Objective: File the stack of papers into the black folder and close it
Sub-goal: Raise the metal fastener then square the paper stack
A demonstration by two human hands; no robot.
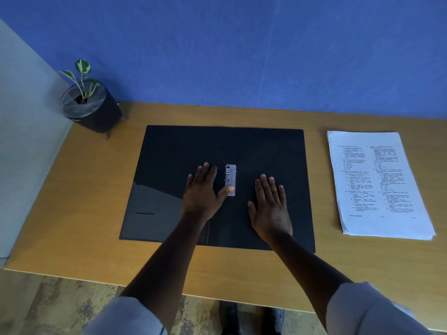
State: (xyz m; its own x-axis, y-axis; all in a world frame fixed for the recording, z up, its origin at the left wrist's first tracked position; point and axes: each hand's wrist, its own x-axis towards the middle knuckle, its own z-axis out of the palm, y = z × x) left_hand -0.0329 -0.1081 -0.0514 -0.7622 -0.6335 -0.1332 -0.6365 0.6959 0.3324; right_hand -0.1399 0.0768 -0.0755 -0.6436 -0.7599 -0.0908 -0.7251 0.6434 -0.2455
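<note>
The black folder (266,151) lies spread open and flat in the middle of the wooden desk, with a small silver metal clip (230,176) at its centre fold. My left hand (204,189) rests palm down on the folder just left of the clip, its thumb tip touching the clip's near end. On the folder's right half lies my right hand (271,209), flat, fingers apart, holding nothing. The stack of printed white papers (377,184) sits on the desk to the right of the folder, apart from both hands.
A small plant in a dark pot (90,110) stands at the desk's (72,201) far left corner. A blue wall rises behind the desk. The desk's near edge runs below my forearms, with floor and shoes beneath.
</note>
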